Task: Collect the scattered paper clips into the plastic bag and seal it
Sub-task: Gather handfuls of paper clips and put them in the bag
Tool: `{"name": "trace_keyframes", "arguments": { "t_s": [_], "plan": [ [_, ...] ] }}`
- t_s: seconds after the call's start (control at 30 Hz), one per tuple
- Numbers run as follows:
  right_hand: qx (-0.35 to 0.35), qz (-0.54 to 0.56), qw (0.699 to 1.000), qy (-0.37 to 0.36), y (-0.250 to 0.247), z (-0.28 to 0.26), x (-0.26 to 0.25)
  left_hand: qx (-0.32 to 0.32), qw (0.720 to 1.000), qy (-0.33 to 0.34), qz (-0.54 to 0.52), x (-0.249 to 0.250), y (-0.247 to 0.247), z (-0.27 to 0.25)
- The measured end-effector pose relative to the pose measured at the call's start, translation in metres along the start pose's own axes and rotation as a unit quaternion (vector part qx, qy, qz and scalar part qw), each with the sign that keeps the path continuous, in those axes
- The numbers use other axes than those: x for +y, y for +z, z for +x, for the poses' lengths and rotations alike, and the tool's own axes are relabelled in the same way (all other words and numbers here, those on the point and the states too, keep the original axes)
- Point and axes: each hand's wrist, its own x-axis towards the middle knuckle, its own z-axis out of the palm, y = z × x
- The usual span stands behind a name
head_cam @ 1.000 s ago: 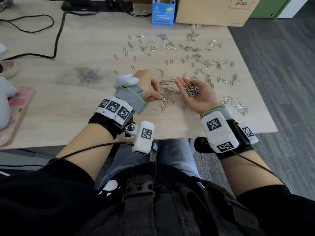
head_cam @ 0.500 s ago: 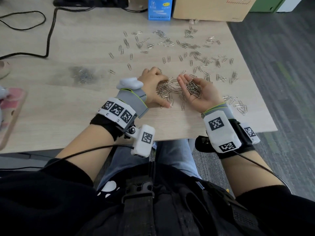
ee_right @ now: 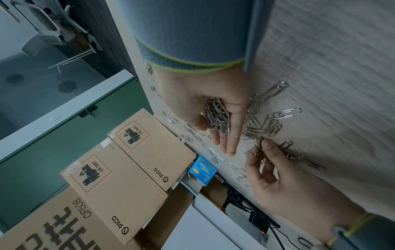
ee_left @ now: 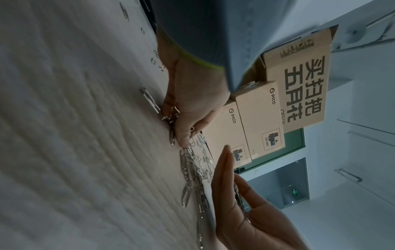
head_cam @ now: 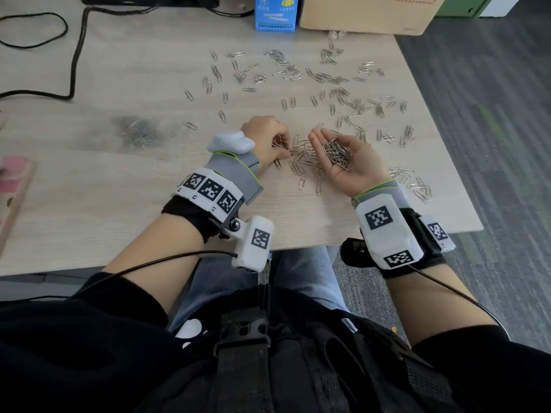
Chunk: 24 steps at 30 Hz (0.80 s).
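Observation:
Silver paper clips point(head_cam: 328, 79) lie scattered over the far and right part of the wooden table point(head_cam: 119, 204). A small pile of clips point(head_cam: 304, 166) sits between my hands. My left hand point(head_cam: 283, 144) pinches a bunch of clips at the pile's left edge; its curled fingers point(ee_left: 183, 135) touch the tabletop. My right hand point(head_cam: 343, 162) lies palm up beside the pile, fingers straight, carrying a heap of clips point(head_cam: 337, 153) point(ee_right: 218, 116). A clear plastic bag point(head_cam: 137, 134) with clips inside lies flat to the left, apart from both hands.
A blue box point(head_cam: 275, 13) and a cardboard box point(head_cam: 366, 13) stand at the table's far edge. A black cable point(head_cam: 77, 55) runs across the far left. More clips point(head_cam: 414, 183) lie near the right table edge. A pink object point(head_cam: 12, 180) sits at the left border.
My left hand has slid up along the pile and drawn a bunch of clips into its fingers. The right hand has stayed palm up with its heap.

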Motion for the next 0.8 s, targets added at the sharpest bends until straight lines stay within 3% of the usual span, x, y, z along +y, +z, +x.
{"name": "trace_keyframes", "arguments": {
  "t_s": [0.33, 0.63, 0.8],
  "plan": [
    [0.000, -0.023, 1.000, -0.003, 0.010, 0.007, -0.001, 0.002, 0.994, -0.025, -0.104, -0.015, -0.015, 0.012],
    [0.006, -0.112, 0.994, 0.009, 0.037, 0.023, 0.012, -0.016, 0.980, 0.056, -0.190, 0.006, -0.048, 0.032],
    [-0.046, -0.148, 0.986, 0.062, 0.053, 0.032, 0.021, -0.014, 0.983, 0.103, -0.150, 0.013, -0.046, 0.044]
  ]
}}
